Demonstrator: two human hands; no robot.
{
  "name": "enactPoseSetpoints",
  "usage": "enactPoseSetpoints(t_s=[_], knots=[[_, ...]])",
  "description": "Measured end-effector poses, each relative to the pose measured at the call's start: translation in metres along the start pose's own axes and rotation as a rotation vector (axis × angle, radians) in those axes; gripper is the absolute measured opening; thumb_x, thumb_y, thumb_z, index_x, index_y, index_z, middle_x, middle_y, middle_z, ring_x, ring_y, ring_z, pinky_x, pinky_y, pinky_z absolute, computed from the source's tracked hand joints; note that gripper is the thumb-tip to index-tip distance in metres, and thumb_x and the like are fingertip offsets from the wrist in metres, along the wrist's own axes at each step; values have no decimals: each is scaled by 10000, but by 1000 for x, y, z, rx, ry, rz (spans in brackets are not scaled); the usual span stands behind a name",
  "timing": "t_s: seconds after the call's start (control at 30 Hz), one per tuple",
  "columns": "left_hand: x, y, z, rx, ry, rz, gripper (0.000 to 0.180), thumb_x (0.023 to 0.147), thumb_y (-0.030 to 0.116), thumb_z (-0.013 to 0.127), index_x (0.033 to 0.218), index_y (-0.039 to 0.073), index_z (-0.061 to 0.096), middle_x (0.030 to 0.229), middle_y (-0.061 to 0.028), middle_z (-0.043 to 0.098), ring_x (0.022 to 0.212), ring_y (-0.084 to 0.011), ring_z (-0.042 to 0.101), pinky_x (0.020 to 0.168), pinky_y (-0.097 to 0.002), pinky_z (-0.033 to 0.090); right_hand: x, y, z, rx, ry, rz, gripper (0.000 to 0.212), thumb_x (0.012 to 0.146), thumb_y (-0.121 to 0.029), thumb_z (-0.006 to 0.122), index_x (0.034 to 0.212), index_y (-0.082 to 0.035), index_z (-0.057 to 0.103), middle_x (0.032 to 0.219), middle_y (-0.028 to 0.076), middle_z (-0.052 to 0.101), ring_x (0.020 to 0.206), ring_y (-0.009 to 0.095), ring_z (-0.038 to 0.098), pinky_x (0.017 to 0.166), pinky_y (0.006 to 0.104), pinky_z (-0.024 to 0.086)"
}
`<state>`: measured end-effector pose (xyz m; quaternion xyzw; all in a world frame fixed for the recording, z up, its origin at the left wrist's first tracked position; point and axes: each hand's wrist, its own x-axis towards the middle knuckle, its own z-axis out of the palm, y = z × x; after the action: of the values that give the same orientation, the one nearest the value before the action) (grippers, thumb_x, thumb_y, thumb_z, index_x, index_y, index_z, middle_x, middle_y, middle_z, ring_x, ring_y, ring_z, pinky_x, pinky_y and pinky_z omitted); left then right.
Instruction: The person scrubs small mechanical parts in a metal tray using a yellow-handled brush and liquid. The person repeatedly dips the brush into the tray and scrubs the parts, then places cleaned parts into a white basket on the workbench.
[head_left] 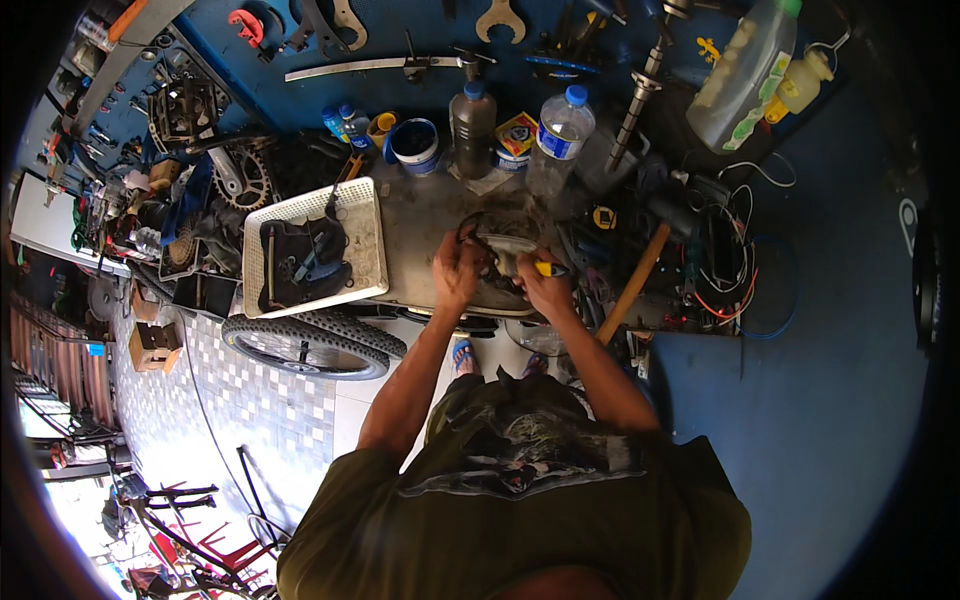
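Olive-green short-sleeved T-shirt [520, 535] with a black-and-pale print lies nearest, seen from above, and two bare forearms stretch from its sleeves to a worn, brownish tabletop [412, 215]. The left hand [457, 268] has its grip curled closed on the left side of a dark, rounded part [486, 228], which sits near the front edge, between the two hands (its exact shape is hard to make out in the shadow). The right hand [543, 290] has its grip wrapped around a tool with a yellow-and-black handle [549, 269], directed toward that same part; the working end is too small to tell.

Left of the hands stands a cream perforated plastic basket [368, 225] holding black and bluish-grey pieces [322, 255]. Behind the hands are a blue-capped plastic bottle with dark contents [472, 130], a clear plastic bottle with a blue cap and blue label [560, 150], and an open blue-and-white tub [416, 150]. To the right, a hammer with a long wooden handle [638, 278] lies slanted, its lower end reaching past the front edge. Below the basket, black knobbly bicycle tyres [365, 335] rest over the floor, and a blue sandal [463, 355] shows beneath the left forearm
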<state>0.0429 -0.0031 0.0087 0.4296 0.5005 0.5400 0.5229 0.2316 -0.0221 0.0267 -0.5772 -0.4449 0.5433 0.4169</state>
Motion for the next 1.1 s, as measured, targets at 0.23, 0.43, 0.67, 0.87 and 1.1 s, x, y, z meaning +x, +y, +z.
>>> enactPoseSetpoints(t_s=[0.23, 0.43, 0.67, 0.87, 1.1], knots=[[-4, 10, 14, -150, 66, 55, 288, 1082, 152, 561, 1314, -8, 617, 1020, -116, 765, 846, -150, 729, 667, -305, 620, -14, -7, 11, 58, 18, -76, 388, 1066, -426, 678, 953, -57, 637, 755, 37, 699, 608, 103, 630, 525, 288, 490], [-3, 0, 11, 7, 168, 78, 220, 1090, 142, 549, 1256, 8, 600, 1032, -131, 780, 834, -140, 735, 632, -292, 610, -20, -9, 9, -114, 24, -159, 275, 1079, -274, 685, 930, -57, 605, 779, 23, 691, 644, 107, 631, 567, 287, 478], [-9, 1, 13, -91, 212, 17, 188, 1082, 131, 549, 1192, -8, 614, 868, -104, 749, 727, -141, 703, 609, -299, 598, -33, -25, 3, -242, -15, -248, 216, 1034, -143, 742, 929, -12, 607, 762, 31, 614, 725, 87, 540, 668, 279, 467], [-12, 4, 11, 72, 219, 51, 198, 1060, 118, 538, 1191, -9, 614, 834, -87, 722, 664, -145, 663, 596, -293, 550, -24, -9, -6, -199, -40, -436, 262, 1049, -260, 734, 968, -24, 655, 728, 45, 648, 686, 114, 604, 666, 309, 508], [-10, 1, 8, 95, 171, 103, 201, 1092, 161, 554, 1195, 0, 618, 827, -93, 730, 685, -134, 687, 587, -292, 560, -20, 5, -12, -196, -28, -304, 224, 1020, -236, 760, 957, -40, 671, 776, 74, 690, 712, 127, 630, 670, 323, 521]])
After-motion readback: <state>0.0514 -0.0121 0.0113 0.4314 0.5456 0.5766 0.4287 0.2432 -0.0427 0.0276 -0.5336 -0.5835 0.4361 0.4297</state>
